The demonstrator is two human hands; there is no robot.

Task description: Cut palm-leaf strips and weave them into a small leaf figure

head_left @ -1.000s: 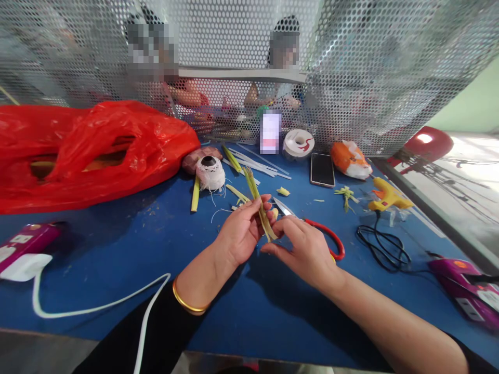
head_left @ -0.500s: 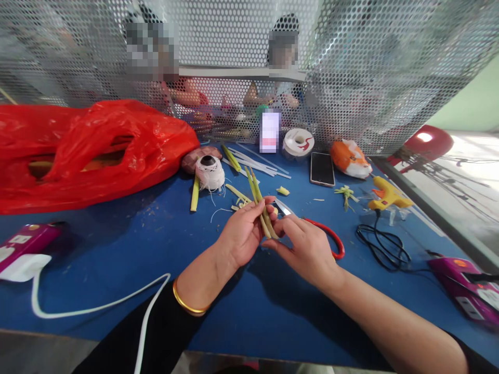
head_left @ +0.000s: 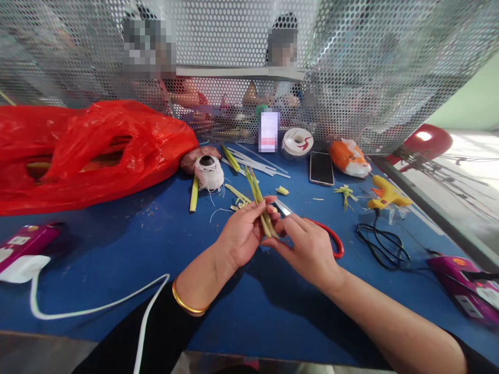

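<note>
Slender green-yellow plant stalks [head_left: 257,193] stand slanted between my two hands above the blue table. My left hand [head_left: 244,234] is closed around their middle, thumb on top. The fingers of my right hand [head_left: 304,246] pinch the lower, paler ends. Scissors with red handles [head_left: 337,241] lie under and beside my right hand, their blade [head_left: 281,206] showing past the knuckles. Cut leaf pieces [head_left: 237,193] lie just beyond my left hand. A white thread spool [head_left: 210,176] with a dark core rests further left, loose threads trailing from it.
A red plastic bag [head_left: 97,156] fills the left back. Behind stand a lit phone [head_left: 268,130], a ribbon roll [head_left: 297,143] and a dark phone [head_left: 322,169]. At right lie a yellow glue gun [head_left: 388,192] and its black cord [head_left: 384,246]. A white cable [head_left: 105,309] crosses the left front.
Almost nothing differs; both hands keep their hold on the stalks, and the whole view has shifted very slightly.
</note>
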